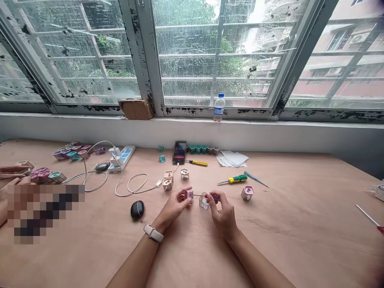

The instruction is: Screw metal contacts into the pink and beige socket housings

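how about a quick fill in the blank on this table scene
The pale band is on the person's ____ wrist. The bottle stands on the window ____. The screwdriver nearest the right hand has a green and ____ handle. The clear cube sits between the two ____.

left; sill; yellow; hands

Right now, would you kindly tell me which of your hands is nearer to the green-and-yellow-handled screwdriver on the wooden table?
Right. Your right hand sits just in front of the green-and-yellow-handled screwdriver, while your left hand is farther off to its left.
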The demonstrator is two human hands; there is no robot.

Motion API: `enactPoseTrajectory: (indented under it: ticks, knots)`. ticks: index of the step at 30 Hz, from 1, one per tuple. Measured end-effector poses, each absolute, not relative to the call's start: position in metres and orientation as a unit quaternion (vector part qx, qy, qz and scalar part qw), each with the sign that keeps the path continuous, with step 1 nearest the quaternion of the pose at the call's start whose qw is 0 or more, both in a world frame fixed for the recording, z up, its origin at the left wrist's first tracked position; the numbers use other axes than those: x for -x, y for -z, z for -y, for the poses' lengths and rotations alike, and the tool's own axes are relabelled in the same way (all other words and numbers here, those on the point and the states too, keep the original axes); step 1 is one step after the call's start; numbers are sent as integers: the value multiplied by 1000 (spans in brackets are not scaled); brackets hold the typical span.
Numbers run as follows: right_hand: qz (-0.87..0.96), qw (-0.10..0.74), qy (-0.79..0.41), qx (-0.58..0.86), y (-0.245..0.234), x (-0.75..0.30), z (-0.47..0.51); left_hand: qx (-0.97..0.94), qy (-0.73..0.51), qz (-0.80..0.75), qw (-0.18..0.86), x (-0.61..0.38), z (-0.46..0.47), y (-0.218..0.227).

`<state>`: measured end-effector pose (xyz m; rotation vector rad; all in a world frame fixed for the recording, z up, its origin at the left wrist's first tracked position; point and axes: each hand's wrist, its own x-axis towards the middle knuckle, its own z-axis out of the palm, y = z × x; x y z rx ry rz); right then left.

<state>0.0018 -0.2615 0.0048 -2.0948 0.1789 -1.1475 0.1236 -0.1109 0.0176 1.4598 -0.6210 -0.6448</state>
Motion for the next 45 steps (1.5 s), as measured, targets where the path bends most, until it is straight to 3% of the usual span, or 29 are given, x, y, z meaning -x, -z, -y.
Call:
enactPoseTrajectory:
  ticks: [18, 29, 45]
  knots:
    - [-56, 370, 408, 833, -2, -2, 265, -644, 298, 281, 646, -125, 111, -14]
    - [-53, 314, 402, 859, -1, 1, 267, -647, 288, 281, 648, -125, 111, -14]
    - [-50, 353, 398, 845, 0, 0, 262, -639, 288, 290, 652, -127, 110, -10]
